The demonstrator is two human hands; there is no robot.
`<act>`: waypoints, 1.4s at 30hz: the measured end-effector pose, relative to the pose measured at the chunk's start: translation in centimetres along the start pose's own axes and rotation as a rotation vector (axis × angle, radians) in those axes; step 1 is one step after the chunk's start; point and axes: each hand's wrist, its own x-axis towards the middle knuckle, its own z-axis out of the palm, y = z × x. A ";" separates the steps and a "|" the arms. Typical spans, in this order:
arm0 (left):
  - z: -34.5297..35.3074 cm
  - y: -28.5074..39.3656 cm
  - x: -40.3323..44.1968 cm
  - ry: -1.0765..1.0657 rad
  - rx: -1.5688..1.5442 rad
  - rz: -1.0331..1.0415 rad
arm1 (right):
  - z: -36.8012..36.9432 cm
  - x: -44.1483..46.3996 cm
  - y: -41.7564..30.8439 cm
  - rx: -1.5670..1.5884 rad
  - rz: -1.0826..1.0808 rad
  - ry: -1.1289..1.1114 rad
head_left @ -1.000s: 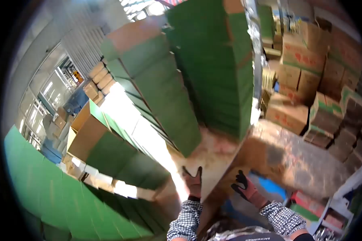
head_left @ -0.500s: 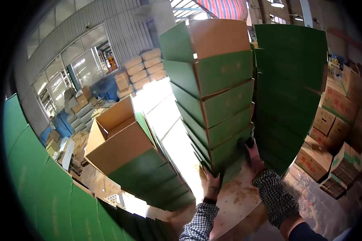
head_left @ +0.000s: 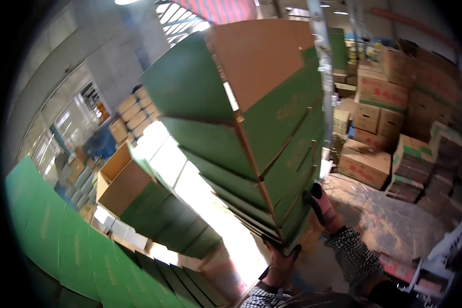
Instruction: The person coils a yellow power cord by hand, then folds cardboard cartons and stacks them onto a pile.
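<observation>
A tall stack of nested green-and-brown cardboard boxes point(head_left: 287, 128) stands tilted in front of me, its open top box showing a bare brown panel. My left hand point(head_left: 281, 264) grips the stack's bottom corner, with dark-covered fingertips against the cardboard. Higher up on the right, my right hand point(head_left: 324, 208) is closed at the stack's lower right edge, fingers partly hidden behind it. Both sleeves are black-and-white checked.
Another stack of nested boxes point(head_left: 154, 210) is at the left, with a row of green cardboard point(head_left: 72, 241) in front of it. Printed brown cartons point(head_left: 364, 161) are piled on the right. A metal post point(head_left: 321, 61) rises behind the held stack, and a metal frame point(head_left: 441, 256) stands at lower right.
The held stack looks larger, closer and more tilted, with both hands still on it. My view has turned right; the dark green stack beside it is no longer visible there.
</observation>
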 end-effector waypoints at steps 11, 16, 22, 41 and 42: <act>-20.6 28.3 23.5 0.597 -0.394 1.017 | 0.8 5.2 -24.9 -0.373 -0.197 0.232; -22.9 27.4 36.0 0.503 0.059 0.838 | 2.9 7.1 -25.4 0.074 -0.049 -0.049; -23.8 25.5 36.4 0.532 0.082 0.773 | 3.2 3.4 -19.5 0.265 0.016 0.167; -27.1 24.7 37.1 0.554 0.075 0.821 | 3.8 -6.2 5.4 -0.503 0.331 0.129; -27.1 24.7 37.2 0.575 0.040 0.820 | 3.3 -4.7 2.8 -0.378 0.243 0.265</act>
